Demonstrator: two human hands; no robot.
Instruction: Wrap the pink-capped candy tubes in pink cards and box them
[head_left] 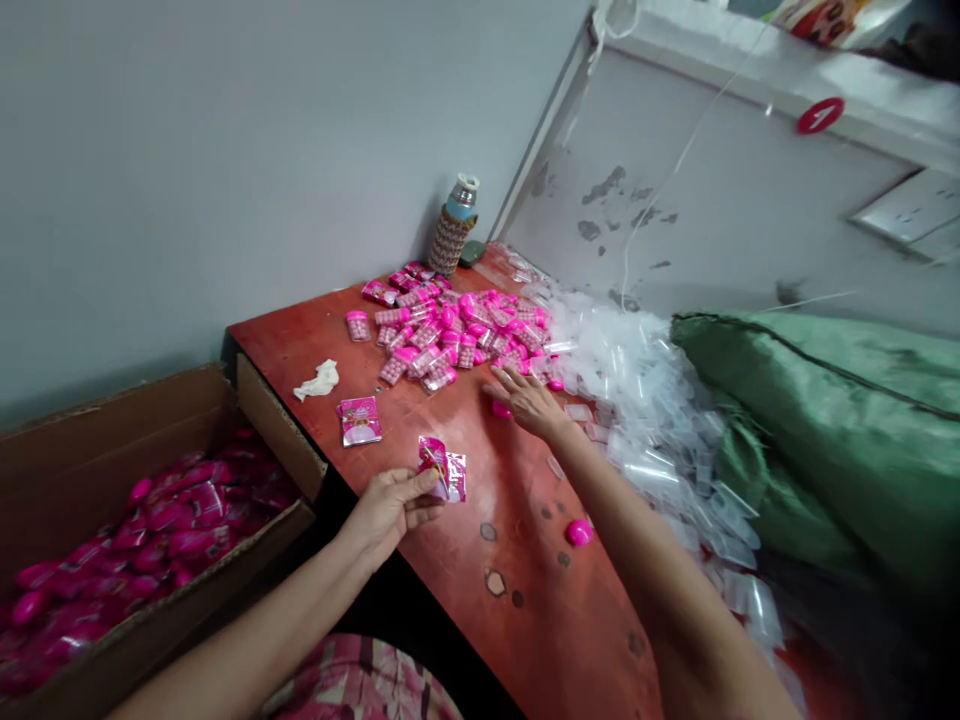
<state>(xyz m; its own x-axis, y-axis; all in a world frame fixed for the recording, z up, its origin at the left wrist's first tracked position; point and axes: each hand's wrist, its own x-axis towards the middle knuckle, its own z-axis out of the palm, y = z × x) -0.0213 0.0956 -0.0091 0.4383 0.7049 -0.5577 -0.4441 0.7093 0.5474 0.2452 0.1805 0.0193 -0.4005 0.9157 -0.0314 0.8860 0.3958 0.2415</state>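
My left hand (pixel 390 512) is closed over the table's near edge, with a shiny pink printed packet (pixel 444 470) pinched between thumb and fingers. My right hand (pixel 525 398) reaches across the red table, palm down with fingers stretched out. A pink cap (pixel 501 408) shows just under its fingers; whether they touch it I cannot tell. Beyond that hand lies a heap of small clear containers with pink caps and pale pink pellets (pixel 427 335). Flat pink packets (pixel 361 421) lie stacked left of the held one. A loose pink cap (pixel 579 532) sits near my right forearm.
A cardboard box (pixel 281 425) full of pink packed items (pixel 199 510) stands at the left. Many clear plastic containers (pixel 652 430) spread along the table's right side, beside a green sack (pixel 825 420). A bottle in a knitted sleeve (pixel 450 240) stands at the back; crumpled white tissue (pixel 318 380) lies at left.
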